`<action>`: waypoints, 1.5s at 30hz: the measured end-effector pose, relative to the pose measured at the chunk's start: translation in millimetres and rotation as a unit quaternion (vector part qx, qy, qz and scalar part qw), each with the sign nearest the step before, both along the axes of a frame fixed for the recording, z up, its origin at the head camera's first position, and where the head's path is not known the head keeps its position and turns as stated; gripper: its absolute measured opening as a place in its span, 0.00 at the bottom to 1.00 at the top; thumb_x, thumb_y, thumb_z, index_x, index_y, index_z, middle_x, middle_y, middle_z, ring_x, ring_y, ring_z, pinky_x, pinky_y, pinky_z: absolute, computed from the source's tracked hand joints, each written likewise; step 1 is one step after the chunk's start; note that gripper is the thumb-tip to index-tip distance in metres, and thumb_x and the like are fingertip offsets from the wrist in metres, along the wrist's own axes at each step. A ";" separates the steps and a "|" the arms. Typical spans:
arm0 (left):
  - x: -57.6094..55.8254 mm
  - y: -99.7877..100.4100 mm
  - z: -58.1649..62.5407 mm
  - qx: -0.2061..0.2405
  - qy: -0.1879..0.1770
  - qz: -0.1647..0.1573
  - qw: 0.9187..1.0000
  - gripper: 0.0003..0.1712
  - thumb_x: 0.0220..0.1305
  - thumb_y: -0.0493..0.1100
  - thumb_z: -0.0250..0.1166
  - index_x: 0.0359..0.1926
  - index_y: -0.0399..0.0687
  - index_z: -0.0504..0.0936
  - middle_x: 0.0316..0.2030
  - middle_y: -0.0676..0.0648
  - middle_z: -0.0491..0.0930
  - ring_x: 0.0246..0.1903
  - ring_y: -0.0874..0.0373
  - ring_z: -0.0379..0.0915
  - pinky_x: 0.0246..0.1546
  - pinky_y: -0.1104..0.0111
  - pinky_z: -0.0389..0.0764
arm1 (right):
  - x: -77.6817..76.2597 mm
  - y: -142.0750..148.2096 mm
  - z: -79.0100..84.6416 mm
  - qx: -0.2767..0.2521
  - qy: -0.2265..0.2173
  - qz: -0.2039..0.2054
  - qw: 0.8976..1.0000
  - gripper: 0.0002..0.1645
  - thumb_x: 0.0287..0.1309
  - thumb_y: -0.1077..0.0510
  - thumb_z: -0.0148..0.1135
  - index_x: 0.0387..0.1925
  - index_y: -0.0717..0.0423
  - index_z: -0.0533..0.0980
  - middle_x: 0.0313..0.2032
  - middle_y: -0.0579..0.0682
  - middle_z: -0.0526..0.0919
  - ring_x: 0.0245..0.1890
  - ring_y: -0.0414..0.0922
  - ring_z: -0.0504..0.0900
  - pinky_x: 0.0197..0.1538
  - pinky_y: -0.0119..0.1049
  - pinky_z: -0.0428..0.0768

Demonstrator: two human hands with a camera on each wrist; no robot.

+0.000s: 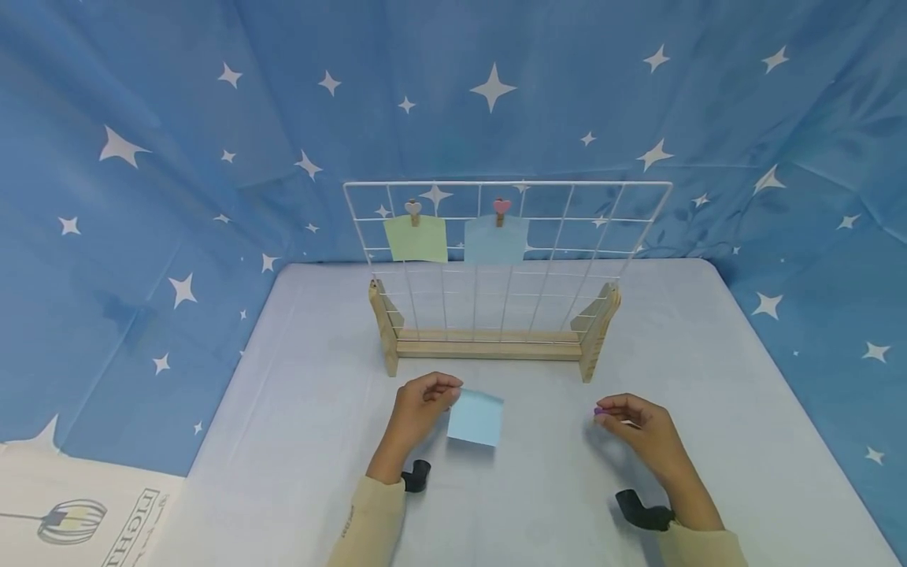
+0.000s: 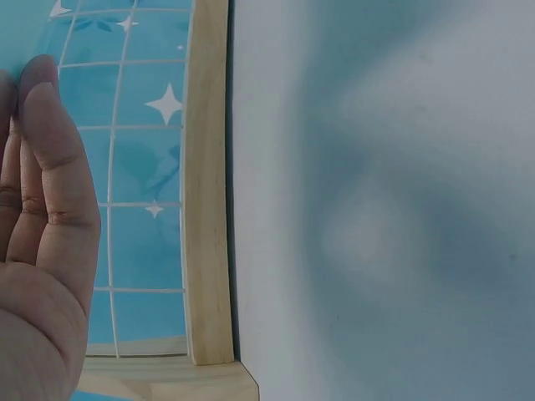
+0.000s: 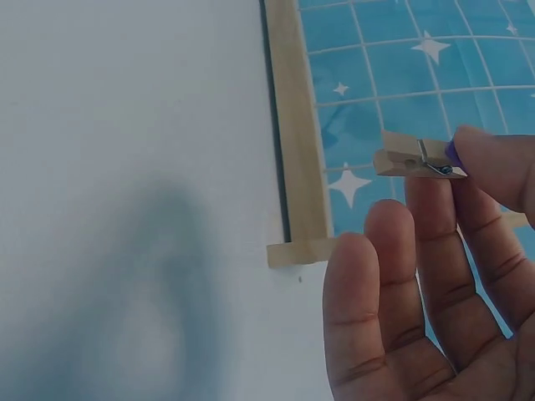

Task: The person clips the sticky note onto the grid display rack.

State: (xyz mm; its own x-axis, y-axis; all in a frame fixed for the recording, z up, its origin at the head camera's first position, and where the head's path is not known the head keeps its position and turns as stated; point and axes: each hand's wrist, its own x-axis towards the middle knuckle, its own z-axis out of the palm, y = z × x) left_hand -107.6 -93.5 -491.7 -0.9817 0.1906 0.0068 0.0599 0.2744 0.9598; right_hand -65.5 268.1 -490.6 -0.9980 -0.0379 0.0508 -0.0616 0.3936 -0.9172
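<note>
My left hand (image 1: 423, 405) pinches a light blue square of paper (image 1: 475, 417) by its upper left corner, in front of the rack. In the left wrist view the fingers (image 2: 63, 159) are at the left edge, and most of the paper lies outside that view. Off to the right, my right hand (image 1: 641, 433) holds a small wooden clothespin (image 3: 418, 156) between thumb and fingertips. A purple piece shows on the clothespin by the thumb. Behind both hands stands a white wire grid (image 1: 527, 252) on a wooden base (image 1: 489, 346).
A green paper (image 1: 418, 240) hangs on the grid from a clothespin with a white heart (image 1: 413, 209). Beside it a blue paper (image 1: 496, 240) hangs from one with a pink heart (image 1: 502, 208). A printed cloth (image 1: 78, 512) lies at the lower left.
</note>
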 end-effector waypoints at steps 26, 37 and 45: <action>13.7 20.6 56.2 0.012 0.027 0.030 0.999 0.06 0.68 0.38 0.66 0.43 0.43 0.86 0.38 0.50 0.85 0.36 0.60 0.77 0.39 0.72 0.78 | 8.5 -22.6 25.8 -0.069 0.044 -0.028 0.996 0.10 0.61 0.69 0.65 0.44 0.69 0.79 0.38 0.46 0.86 0.40 0.39 0.83 0.44 0.26 0.81; 6.2 23.8 63.3 0.021 0.048 0.022 0.998 0.07 0.68 0.38 0.65 0.44 0.42 0.86 0.38 0.49 0.85 0.36 0.59 0.77 0.39 0.72 0.78 | 4.1 -25.4 36.4 -0.071 0.053 -0.043 0.995 0.12 0.58 0.73 0.66 0.44 0.72 0.79 0.38 0.45 0.86 0.39 0.32 0.82 0.45 0.24 0.81; 2.0 26.3 70.1 0.021 0.062 0.016 0.998 0.07 0.68 0.38 0.65 0.43 0.40 0.86 0.36 0.49 0.85 0.34 0.59 0.77 0.38 0.73 0.78 | -2.1 -24.2 43.3 -0.048 0.052 -0.029 0.997 0.11 0.62 0.66 0.67 0.45 0.68 0.81 0.40 0.51 0.86 0.42 0.36 0.83 0.47 0.24 0.79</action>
State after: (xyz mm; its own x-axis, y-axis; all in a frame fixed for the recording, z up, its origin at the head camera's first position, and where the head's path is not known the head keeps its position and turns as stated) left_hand -105.6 -67.2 -421.6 -0.9783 0.1562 0.1364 0.1713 0.2375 0.9562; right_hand -67.6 243.9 -447.3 -0.9876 0.0300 0.1540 -0.1372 0.3108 -0.9405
